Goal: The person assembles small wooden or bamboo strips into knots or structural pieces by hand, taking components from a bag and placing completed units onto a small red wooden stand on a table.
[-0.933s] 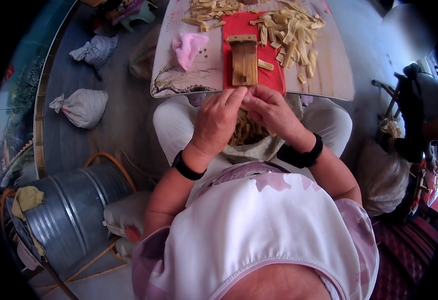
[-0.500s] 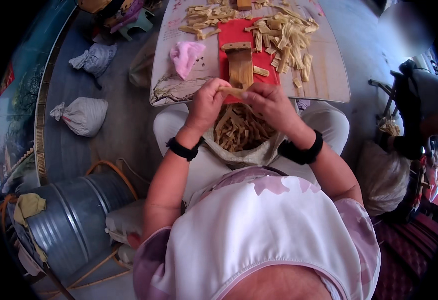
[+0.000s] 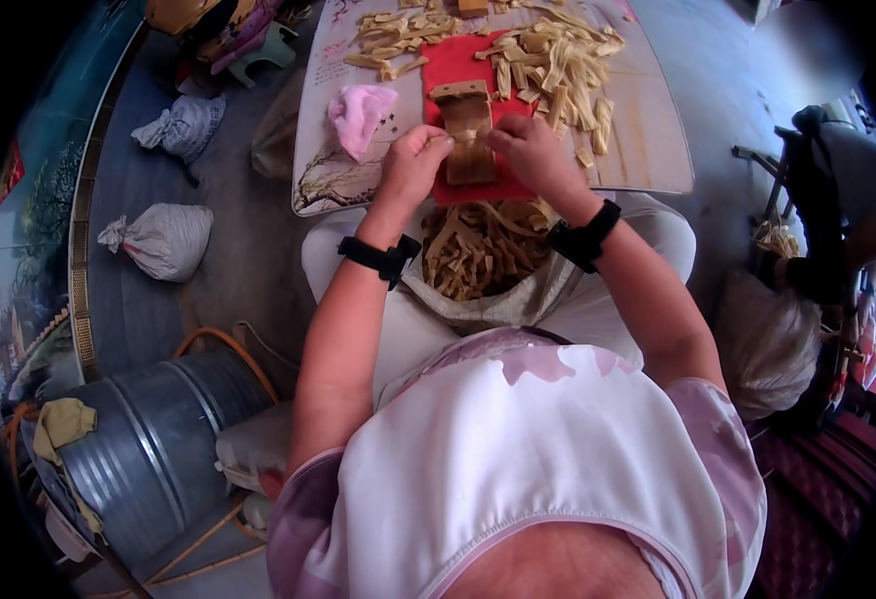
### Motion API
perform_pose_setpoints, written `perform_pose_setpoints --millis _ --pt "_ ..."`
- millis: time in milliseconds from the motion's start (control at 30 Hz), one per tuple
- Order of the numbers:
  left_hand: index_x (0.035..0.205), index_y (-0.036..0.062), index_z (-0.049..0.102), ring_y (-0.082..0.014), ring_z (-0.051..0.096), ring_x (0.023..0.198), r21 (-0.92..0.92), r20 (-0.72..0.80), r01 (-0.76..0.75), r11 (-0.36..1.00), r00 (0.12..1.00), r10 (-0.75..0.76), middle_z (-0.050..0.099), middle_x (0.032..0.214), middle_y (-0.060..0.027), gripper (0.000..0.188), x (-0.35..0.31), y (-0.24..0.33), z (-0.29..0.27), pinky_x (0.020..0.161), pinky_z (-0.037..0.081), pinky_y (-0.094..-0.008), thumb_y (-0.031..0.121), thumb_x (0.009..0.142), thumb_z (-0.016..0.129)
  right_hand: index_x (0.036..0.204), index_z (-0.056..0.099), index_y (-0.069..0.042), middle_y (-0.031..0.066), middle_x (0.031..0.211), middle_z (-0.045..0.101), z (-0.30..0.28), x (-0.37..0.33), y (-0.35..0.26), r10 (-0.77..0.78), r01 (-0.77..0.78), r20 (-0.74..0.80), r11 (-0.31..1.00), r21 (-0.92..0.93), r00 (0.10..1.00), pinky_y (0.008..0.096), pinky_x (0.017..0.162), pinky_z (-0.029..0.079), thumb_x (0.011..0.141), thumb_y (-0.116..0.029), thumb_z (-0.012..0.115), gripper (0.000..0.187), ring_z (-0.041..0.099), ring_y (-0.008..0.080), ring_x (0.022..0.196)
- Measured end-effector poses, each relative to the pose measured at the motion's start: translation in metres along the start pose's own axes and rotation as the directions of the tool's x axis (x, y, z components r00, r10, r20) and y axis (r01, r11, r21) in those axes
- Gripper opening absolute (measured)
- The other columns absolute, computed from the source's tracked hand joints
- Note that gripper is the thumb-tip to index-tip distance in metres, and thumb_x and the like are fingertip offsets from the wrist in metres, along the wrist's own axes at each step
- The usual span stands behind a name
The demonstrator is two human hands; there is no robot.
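My left hand (image 3: 416, 165) and my right hand (image 3: 540, 158) pinch the two ends of a tan, dried-looking strip (image 3: 467, 137). It is stretched sideways over a wooden block (image 3: 471, 168) with a raised crosspiece at its far end; whether it touches the wood I cannot tell. Under the block lies a red cloth (image 3: 511, 188), close to the table's near edge. Between my knees an open woven sack (image 3: 468, 313) holds many brown strips (image 3: 480, 250). Black bands circle both of my wrists.
On the table (image 3: 648, 150), loose pale strips (image 3: 563, 65) are heaped at the far right, with a smaller heap (image 3: 398, 35) at the far left. A pink cloth (image 3: 360, 115) lies left. Tied sacks (image 3: 166, 242) and a metal drum (image 3: 163, 434) stand on the left.
Both hands have moved away from me, carrying the strip from over the table's near edge to above the wooden block. My hands are slightly farther apart.
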State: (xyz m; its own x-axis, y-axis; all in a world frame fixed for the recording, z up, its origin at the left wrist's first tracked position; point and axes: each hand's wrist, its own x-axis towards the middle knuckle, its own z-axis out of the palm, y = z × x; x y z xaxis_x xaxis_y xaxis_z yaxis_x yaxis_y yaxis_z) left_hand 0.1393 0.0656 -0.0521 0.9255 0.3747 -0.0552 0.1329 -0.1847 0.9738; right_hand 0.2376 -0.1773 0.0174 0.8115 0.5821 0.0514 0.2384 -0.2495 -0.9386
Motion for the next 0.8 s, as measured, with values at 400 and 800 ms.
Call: perform_pose_setpoints --millis 400,800 --pt "0.126 0.0076 0.082 -0.0272 0.079 0.121 0.195 0.055 -0.261 0.946 0.965 0.255 0.080 0.133 -0.0118 0.033 -0.127 0.027 0.050 0.097 0.064 -0.0397 0.001 0.095 0.093 0.110 0.079 -0.002 0.0060 0.083 0.074 0.007 -0.066 -0.042 -0.070 0.027 0.115 0.940 0.339 0.991 0.0381 0.067 0.055 0.125 -0.030 0.074 0.033 0.067 0.0221 0.071" --pt "0.110 0.0014 0.078 -0.0075 0.068 0.083 0.090 0.450 0.037 0.995 0.890 -0.074 0.073 0.091 0.0024 0.028 -0.140 -0.071 0.067 0.079 0.059 -0.0306 0.025 0.123 0.079 0.077 0.057 -0.018 -0.0036 0.068 0.053 -0.235 -0.129 -0.178 -0.417 0.095 0.039 0.295 0.951 0.908 0.0316 0.078 0.044 0.115 -0.013 0.062 0.039 0.055 0.0120 0.071"
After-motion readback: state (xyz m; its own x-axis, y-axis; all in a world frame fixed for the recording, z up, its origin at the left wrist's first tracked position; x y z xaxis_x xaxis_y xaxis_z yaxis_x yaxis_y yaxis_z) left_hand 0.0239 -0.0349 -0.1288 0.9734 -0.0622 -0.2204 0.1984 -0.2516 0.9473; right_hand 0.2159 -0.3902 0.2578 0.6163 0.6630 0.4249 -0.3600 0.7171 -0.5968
